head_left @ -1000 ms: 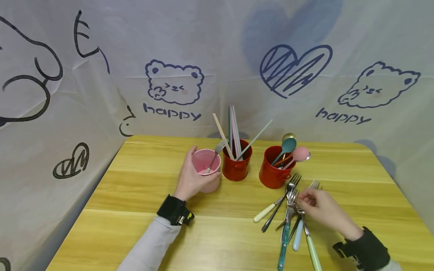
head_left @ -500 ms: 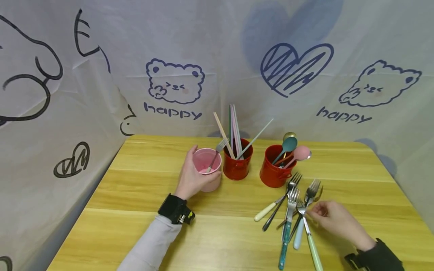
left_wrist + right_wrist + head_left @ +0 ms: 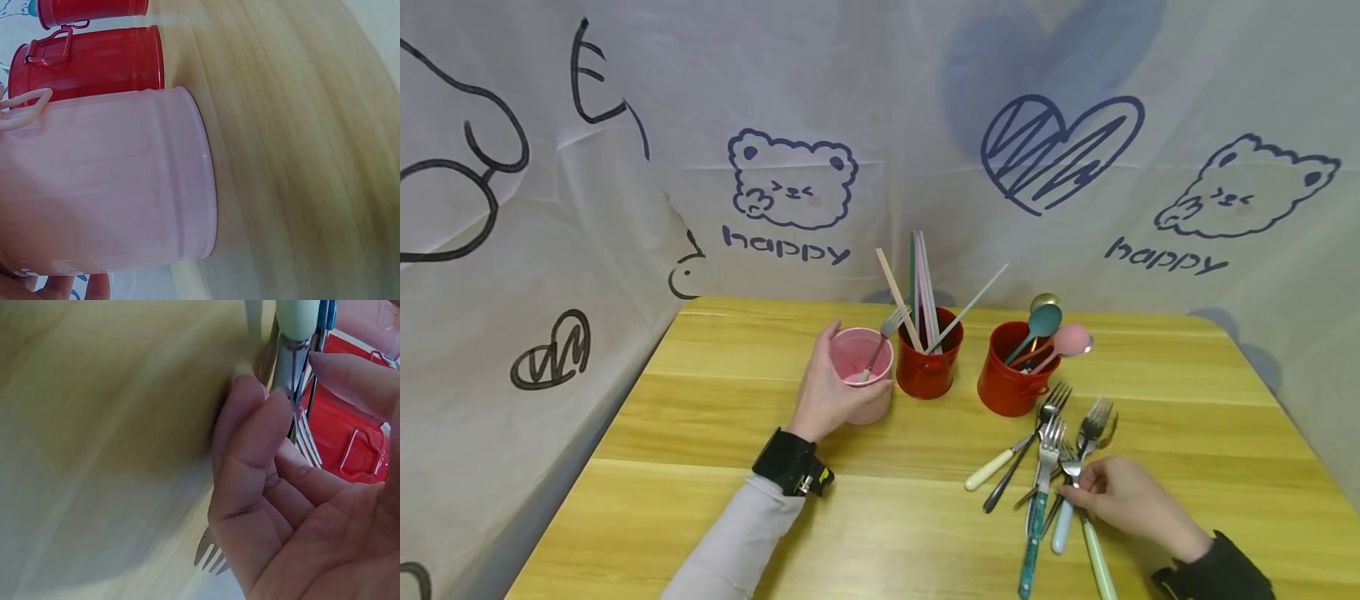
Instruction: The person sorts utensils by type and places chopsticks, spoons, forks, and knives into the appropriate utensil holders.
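Observation:
My left hand point(image 3: 826, 393) grips a small pink bucket point(image 3: 112, 181) standing on the table, with thumb and fingers round its wall. A fork point(image 3: 876, 354) leans in that bucket, tines up over the rim. My right hand point(image 3: 1133, 504) is at a pile of forks on the right, thumb and index fingertip on either side of the neck of a green-handled fork point(image 3: 1098, 557). Beside it lie a fork with a light-blue handle point(image 3: 1062, 529), one with a patterned teal handle point(image 3: 1032, 542) and one with a cream handle point(image 3: 988, 473). Several others are partly covered.
A red bucket point(image 3: 925, 377) of chopsticks stands right beside the pink one. Further right, another red bucket point(image 3: 1006, 392) holds several spoons, close behind the fork pile. A white drawn-on cloth point(image 3: 917, 125) hangs behind the wooden table point(image 3: 700, 492).
My right hand drew back right from the forks, then came left again to the green-handled fork's neck. My left hand stays on the pink bucket.

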`<state>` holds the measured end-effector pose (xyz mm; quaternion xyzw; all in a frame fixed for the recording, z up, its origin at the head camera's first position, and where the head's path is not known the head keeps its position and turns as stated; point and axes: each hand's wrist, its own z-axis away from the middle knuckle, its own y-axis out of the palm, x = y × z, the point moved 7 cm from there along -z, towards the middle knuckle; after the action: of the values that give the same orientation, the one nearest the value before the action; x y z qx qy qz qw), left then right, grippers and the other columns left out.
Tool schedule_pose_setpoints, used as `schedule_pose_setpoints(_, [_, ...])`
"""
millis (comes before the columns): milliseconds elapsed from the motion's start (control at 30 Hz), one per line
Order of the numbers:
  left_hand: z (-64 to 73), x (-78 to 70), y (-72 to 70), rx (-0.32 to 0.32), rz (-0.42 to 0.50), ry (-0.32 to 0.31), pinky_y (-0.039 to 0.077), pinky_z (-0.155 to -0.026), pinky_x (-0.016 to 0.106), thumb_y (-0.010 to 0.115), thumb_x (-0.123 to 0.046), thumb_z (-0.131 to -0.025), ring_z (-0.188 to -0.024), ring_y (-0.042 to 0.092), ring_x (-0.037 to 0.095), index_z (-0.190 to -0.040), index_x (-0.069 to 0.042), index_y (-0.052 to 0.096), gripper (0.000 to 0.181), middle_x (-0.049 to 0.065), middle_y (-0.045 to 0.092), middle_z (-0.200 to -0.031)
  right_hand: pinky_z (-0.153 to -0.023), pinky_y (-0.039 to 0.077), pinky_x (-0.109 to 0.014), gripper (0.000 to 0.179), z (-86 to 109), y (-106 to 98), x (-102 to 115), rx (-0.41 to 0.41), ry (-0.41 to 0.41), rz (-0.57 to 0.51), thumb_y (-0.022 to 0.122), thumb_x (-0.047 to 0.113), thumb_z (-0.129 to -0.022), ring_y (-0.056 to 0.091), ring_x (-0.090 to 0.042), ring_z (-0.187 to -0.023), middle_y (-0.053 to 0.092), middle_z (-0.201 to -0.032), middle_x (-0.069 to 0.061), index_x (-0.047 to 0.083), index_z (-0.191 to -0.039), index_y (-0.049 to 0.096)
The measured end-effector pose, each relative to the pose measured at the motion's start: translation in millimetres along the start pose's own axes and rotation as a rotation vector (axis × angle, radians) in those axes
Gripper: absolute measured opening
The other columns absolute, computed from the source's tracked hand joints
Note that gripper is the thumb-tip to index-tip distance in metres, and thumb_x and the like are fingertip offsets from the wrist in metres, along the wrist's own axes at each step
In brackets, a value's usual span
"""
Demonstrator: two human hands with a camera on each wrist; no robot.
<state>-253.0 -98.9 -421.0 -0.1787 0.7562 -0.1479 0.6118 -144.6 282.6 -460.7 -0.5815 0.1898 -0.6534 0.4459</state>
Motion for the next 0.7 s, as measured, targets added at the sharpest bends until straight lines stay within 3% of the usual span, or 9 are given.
schedule_pose_setpoints(233, [0.3, 0.4, 0.4, 0.015, -0.001, -0.023, 0.048, -0.112, 0.049, 0.094, -0.032, -0.067, -0.129, 0.053, 0.032, -0.156, -0.011, 0.025, 0.115, 0.014, 0.05, -0.145, -0.054, 0.04, -0.02, 0.019, 1.6, 1.8, -1.8, 0.033, 0.049, -0.013, 0.075, 0.023, -0.083, 0.048, -0.007, -0.061, 0.059, -0.071, 0.001, 0.008, -0.079, 0.064])
schedule_pose_setpoints(500, [1.0, -1.7, 0.3, 0.011, -0.01, -0.016, 0.047, -0.112, 0.05, 0.094, -0.032, -0.067, -0.129, 0.054, 0.032, -0.156, -0.01, 0.026, 0.115, 0.015, 0.05, -0.144, -0.054, 0.039, -0.021, 0.016, 1.4, 2.8, -4.8, -0.002, 0.122, -0.007, 0.071, 0.022, -0.086, 0.048, -0.011, -0.062, 0.06, -0.069, 0.0, 0.008, -0.078, 0.067])
schedule_pose_setpoints(700, [0.0, -2.2, 0.1, -0.004, -0.014, -0.01, 0.047, -0.112, 0.049, 0.095, -0.031, -0.065, -0.129, 0.054, 0.032, -0.156, -0.009, 0.026, 0.116, 0.016, 0.051, -0.144, -0.052, 0.041, -0.022, 0.019, 0.0, 2.8, -7.0, 0.0, 0.161, -0.078, 0.067, 0.021, -0.089, 0.052, -0.013, -0.059, 0.062, -0.066, -0.001, 0.006, -0.077, 0.069])
